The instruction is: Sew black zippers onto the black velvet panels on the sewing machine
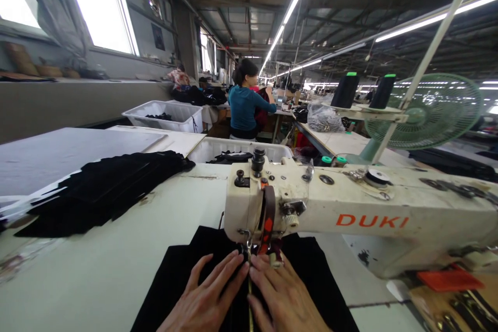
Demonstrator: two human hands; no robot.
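Black fabric (171, 275) lies under the head of the white sewing machine (311, 197). My left hand (212, 290) rests flat on it, fingers stretched toward the needle area. On the other side, my right hand (284, 293) presses on the cloth with its fingers extended and slightly bent. A narrow gold-coloured strip (250, 316), perhaps a metal zipper, runs between my hands up to the presser foot (249, 244). The fingertips of both hands are close beside the foot. The needle tip is too small to make out.
A stack of black cut pieces (112, 192) lies on the table to the left. White bins (167, 114) stand beyond it. Thread cones (346, 91) and a green fan (428, 109) are at right. Ahead, a person in a blue top (245, 106) stands at another table.
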